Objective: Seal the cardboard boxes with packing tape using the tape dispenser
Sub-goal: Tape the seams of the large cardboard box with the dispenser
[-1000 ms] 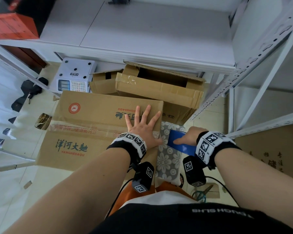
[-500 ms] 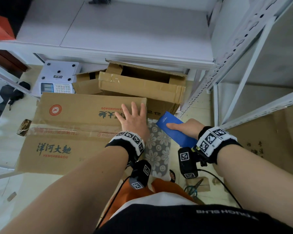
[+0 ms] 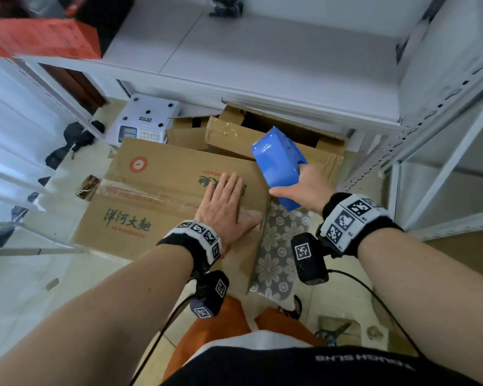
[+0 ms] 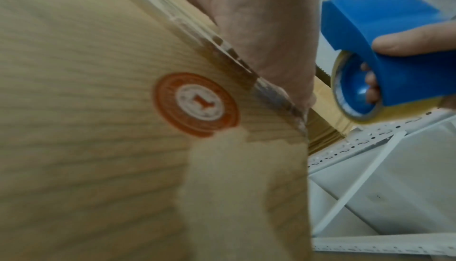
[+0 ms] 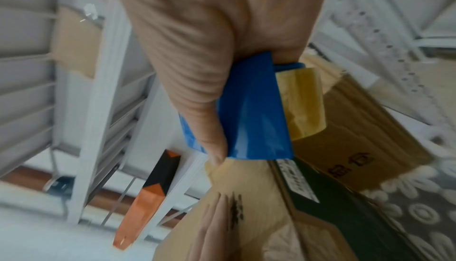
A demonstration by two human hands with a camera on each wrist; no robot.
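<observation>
Brown corrugated cardboard box [image 3: 162, 196], printed with green characters and an orange round mark, is lying on the floor at centre left of the head view; a strip of clear tape is already running along its centre seam.

Left hand [image 3: 223, 207]: fingers straight and together, palm pressing flat on the box top at the near end of the seam, probably to keep the flaps shut and the tape end from lifting.

Right hand [image 3: 307, 188]: fingers and thumb wrapping round the blue tape dispenser [image 3: 279, 165], which is hanging in the air at centre right of the frame, clear of the box. In the left wrist view the yellowish tape roll [image 4: 345, 93] is sitting on a blue hub under the dispenser's hood, with fingertips inside the hub.

More cardboard boxes [image 3: 262, 137], some open, are standing behind, under the white shelf [image 3: 262, 59]. A patterned grey cloth [image 3: 279, 246] is lying beside the box.
</observation>
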